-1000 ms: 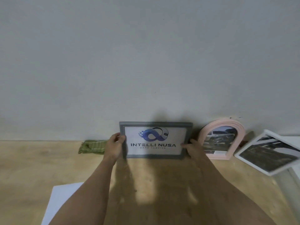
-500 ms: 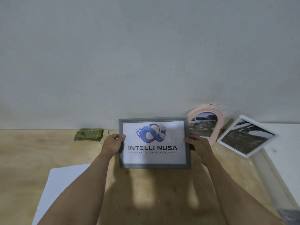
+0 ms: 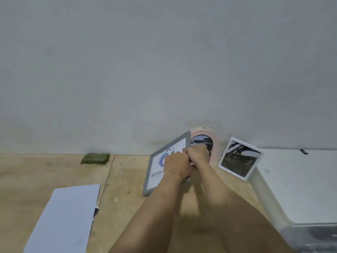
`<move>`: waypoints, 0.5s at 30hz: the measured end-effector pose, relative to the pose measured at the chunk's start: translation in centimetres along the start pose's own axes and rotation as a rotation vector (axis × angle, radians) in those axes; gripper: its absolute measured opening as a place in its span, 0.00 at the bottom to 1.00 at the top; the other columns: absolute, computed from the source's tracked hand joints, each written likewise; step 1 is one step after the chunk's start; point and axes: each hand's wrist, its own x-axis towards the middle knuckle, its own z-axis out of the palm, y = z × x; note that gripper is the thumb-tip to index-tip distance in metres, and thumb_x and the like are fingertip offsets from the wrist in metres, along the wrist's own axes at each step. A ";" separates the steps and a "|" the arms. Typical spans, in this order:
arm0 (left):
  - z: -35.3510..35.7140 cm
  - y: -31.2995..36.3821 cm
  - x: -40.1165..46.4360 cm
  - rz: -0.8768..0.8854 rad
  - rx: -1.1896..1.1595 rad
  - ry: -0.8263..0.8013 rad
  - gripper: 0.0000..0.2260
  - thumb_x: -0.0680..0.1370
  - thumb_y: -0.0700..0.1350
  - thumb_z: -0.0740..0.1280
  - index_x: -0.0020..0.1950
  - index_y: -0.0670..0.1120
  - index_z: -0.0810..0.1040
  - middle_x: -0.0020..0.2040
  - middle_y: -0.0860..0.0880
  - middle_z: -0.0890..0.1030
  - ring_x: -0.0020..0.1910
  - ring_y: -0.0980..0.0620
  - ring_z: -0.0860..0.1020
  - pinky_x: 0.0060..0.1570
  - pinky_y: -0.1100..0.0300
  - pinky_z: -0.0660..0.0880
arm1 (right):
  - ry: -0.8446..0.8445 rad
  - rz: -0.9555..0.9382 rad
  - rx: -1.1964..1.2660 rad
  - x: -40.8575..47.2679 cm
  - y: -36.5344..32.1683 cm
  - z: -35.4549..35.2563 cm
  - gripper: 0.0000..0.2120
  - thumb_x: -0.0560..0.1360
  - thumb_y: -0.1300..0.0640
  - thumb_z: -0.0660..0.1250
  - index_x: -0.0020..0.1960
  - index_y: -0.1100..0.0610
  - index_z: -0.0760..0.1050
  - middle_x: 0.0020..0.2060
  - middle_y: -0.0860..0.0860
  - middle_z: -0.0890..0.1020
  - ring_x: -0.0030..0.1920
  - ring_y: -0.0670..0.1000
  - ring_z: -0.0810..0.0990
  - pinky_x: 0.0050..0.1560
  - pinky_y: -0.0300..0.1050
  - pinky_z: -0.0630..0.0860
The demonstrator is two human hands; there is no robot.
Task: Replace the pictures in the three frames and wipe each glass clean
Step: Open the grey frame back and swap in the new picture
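A plain grey wall (image 3: 164, 61) fills the view from 9 through 12 to 3 o'clock. Below it runs a light plywood floor (image 3: 45, 170), seamed, with a pale grey slab (image 3: 300, 179) at 4 o'clock.

Two bare forearms are seen reaching up from the lower edge of the head view. No sleeve is seen on either as far as the picture reaches. The left hand (image 3: 177, 166) and right hand (image 3: 197, 154) are ungloved. No ring, watch or band can be made out on either wrist.
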 end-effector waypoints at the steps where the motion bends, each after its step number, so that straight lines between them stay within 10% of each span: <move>1: -0.1 0.2 -0.4 -0.019 0.026 0.035 0.14 0.79 0.46 0.61 0.60 0.41 0.78 0.55 0.42 0.83 0.54 0.41 0.81 0.47 0.53 0.73 | -0.003 0.000 0.010 -0.6 -0.3 0.0 0.15 0.58 0.50 0.72 0.41 0.58 0.82 0.41 0.54 0.84 0.43 0.55 0.82 0.41 0.44 0.77; 9: -5.5 -5.2 -0.7 -0.404 -0.384 0.222 0.12 0.76 0.44 0.66 0.54 0.40 0.83 0.53 0.38 0.83 0.55 0.37 0.80 0.53 0.51 0.77 | -0.227 -0.095 0.140 -1.9 -1.0 -0.6 0.16 0.71 0.45 0.67 0.41 0.58 0.79 0.42 0.57 0.82 0.41 0.57 0.80 0.45 0.48 0.75; 15: -4.7 -14.0 -3.2 -0.563 -0.977 0.096 0.05 0.74 0.38 0.72 0.39 0.39 0.84 0.41 0.41 0.83 0.38 0.45 0.80 0.36 0.59 0.75 | -0.039 0.313 0.124 -1.2 8.8 -2.0 0.25 0.71 0.43 0.59 0.57 0.61 0.76 0.54 0.61 0.79 0.51 0.63 0.78 0.53 0.51 0.77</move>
